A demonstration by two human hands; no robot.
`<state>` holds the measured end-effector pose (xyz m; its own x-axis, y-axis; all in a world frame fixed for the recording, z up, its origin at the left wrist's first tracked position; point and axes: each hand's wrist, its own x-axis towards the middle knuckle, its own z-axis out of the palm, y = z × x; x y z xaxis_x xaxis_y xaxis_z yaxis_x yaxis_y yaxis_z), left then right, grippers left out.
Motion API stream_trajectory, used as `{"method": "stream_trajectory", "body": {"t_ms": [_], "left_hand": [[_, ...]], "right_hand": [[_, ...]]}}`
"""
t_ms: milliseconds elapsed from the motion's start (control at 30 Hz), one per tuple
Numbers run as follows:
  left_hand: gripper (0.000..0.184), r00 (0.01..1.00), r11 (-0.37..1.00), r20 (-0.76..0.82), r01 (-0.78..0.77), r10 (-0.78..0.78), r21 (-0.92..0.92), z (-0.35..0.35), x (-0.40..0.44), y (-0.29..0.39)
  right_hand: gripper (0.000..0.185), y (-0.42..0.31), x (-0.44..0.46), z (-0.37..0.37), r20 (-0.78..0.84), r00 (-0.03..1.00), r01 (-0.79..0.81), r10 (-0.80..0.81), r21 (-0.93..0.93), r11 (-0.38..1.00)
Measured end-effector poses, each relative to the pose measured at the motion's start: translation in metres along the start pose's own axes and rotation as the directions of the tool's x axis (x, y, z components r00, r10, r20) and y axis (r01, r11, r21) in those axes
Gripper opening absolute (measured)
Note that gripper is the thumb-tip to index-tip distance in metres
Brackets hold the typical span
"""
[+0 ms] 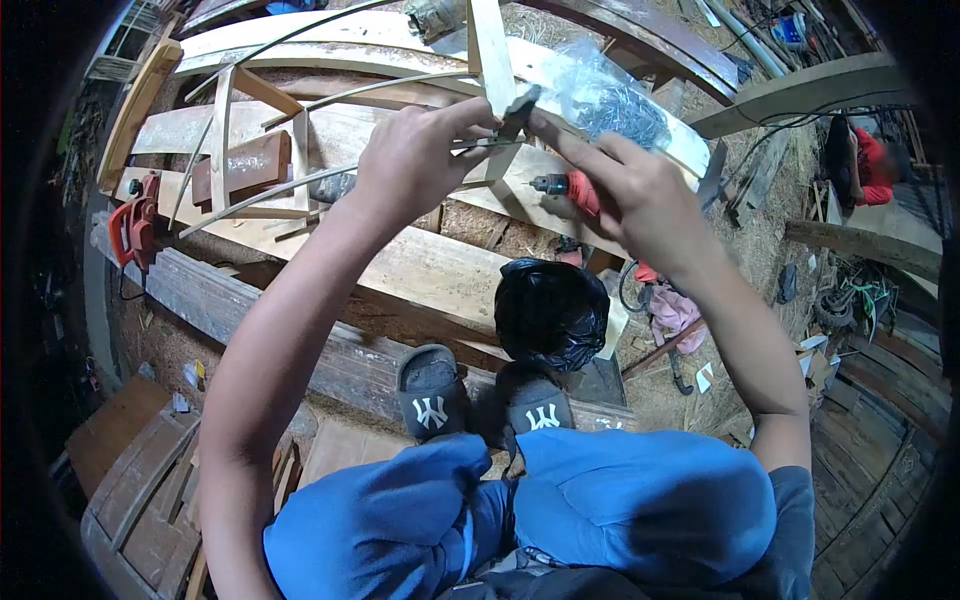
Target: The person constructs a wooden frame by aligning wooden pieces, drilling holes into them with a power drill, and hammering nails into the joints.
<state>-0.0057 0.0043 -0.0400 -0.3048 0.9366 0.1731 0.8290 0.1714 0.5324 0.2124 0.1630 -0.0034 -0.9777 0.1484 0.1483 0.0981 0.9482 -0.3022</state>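
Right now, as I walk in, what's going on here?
Someone seated or crouched has both bare hands up at a wooden frame. The left hand and the right hand meet at a small dark piece beside an upright. A red drill shows just under the right hand; whether it is gripped is unclear. A clear bag lies on a plank beyond, and a black bag is near the feet. Another person is off to the right.

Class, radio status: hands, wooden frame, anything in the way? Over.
Left hand, right hand at wooden frame; grips unclear. Red drill close under right hand. Black bag clear of both.
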Motion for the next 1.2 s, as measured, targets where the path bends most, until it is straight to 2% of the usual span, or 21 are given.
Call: {"method": "stream_trajectory", "body": {"t_ms": [33,133,167,200,267,300,333,400,433,533,567,667,733,800,833,867,967,1067,1133,1167,1200], "left_hand": [[0.023,1.0,1.0,0.018,0.013,-0.013,0.005,0.0,0.0,-0.001],[0.024,0.999,1.0,0.037,0.02,-0.021,0.007,-0.001,0.001,-0.001],[0.024,0.999,1.0,0.04,0.019,-0.02,0.006,0.0,0.0,-0.001],[0.024,1.0,1.0,0.015,-0.003,0.003,-0.002,0.001,0.0,-0.002],[0.025,1.0,1.0,-0.009,-0.026,0.026,-0.011,0.002,0.0,-0.003],[0.025,1.0,1.0,-0.011,-0.027,0.027,0.003,0.001,0.0,-0.002],[0.025,1.0,0.999,-0.013,-0.027,0.027,0.018,0.001,0.0,-0.002],[0.025,1.0,1.0,0.003,-0.015,0.015,0.02,0.0,0.0,-0.003],[0.025,1.0,1.0,0.017,-0.004,0.004,0.023,-0.001,0.001,-0.004],[0.025,0.999,1.0,0.033,0.013,-0.012,-0.002,-0.001,0.0,-0.005],[0.025,0.999,1.0,0.038,0.012,-0.012,-0.003,0.0,0.0,-0.005],[0.022,0.995,0.995,-0.061,-0.082,0.078,-0.058,0.003,0.0,-0.005],[0.024,1.0,1.0,-0.019,-0.006,0.006,0.019,0.0,0.001,0.0],[0.025,1.0,1.0,0.029,0.007,-0.008,0.026,-0.002,0.002,-0.001],[0.026,0.997,0.999,0.079,0.014,-0.017,0.035,-0.004,0.004,-0.001],[0.026,0.997,0.999,0.078,0.011,-0.014,0.039,-0.005,0.004,-0.002],[0.025,0.999,1.0,0.043,0.023,-0.023,0.01,-0.001,0.0,-0.003],[0.024,0.999,0.999,-0.02,-0.035,0.034,-0.026,0.003,0.0,-0.005],[0.024,0.998,0.999,0.048,0.047,-0.048,0.027,-0.001,0.002,0.0],[0.024,0.998,0.998,0.046,0.049,-0.05,0.027,-0.001,0.002,0.0],[0.025,0.998,0.999,0.045,0.043,-0.044,0.022,-0.002,0.003,0.0]], "right_hand": [[0.069,0.004,-0.002,0.008,-0.054,0.999,-0.003,0.006,0.047,0.999],[0.068,0.01,0.004,-0.003,-0.116,0.993,0.012,-0.003,0.081,0.997],[0.054,0.007,0.006,-0.016,-0.101,0.995,-0.009,0.017,0.084,0.996],[0.054,0.009,0.008,-0.021,-0.1,0.995,-0.009,0.018,0.084,0.996],[0.052,0.015,0.011,-0.028,-0.404,0.911,0.16,-0.082,0.162,0.974],[0.05,0.003,0.013,-0.028,-0.502,0.865,0.144,0.009,0.265,0.953],[0.05,0.002,0.01,-0.024,-0.502,0.865,0.147,0.006,0.265,0.953],[0.072,0.003,0.0,-0.004,-0.149,0.985,0.098,-0.088,0.058,0.994],[0.075,0.0,-0.001,0.007,-0.068,0.997,0.031,-0.034,-0.046,0.998],[0.073,0.001,-0.001,-0.003,-0.059,0.998,-0.006,0.009,0.055,0.998],[0.064,0.006,0.0,-0.001,-0.159,0.987,0.04,-0.018,0.13,0.991],[0.048,0.009,0.008,-0.027,-0.285,0.953,0.134,-0.099,0.106,0.985],[0.051,-0.004,0.012,-0.029,-0.488,0.873,0.128,-0.008,0.213,0.969],[0.059,0.005,0.003,-0.007,-0.382,0.914,0.206,-0.136,0.147,0.968],[0.073,-0.004,-0.001,-0.003,0.044,0.999,0.013,-0.008,-0.113,0.994],[0.075,0.0,-0.005,0.009,-0.019,1.0,-0.007,0.007,-0.008,1.0],[0.07,-0.004,0.003,-0.013,0.04,0.999,-0.022,0.024,-0.031,0.999],[0.04,0.002,0.013,-0.034,-0.347,0.921,0.216,-0.178,0.074,0.973],[0.035,-0.003,0.015,-0.033,-0.556,0.831,0.182,-0.031,0.219,0.959],[0.049,-0.014,0.01,-0.036,-0.515,0.855,0.106,0.066,0.299,0.948],[0.049,-0.011,0.008,-0.026,-0.515,0.855,0.108,0.065,0.299,0.948]]}}
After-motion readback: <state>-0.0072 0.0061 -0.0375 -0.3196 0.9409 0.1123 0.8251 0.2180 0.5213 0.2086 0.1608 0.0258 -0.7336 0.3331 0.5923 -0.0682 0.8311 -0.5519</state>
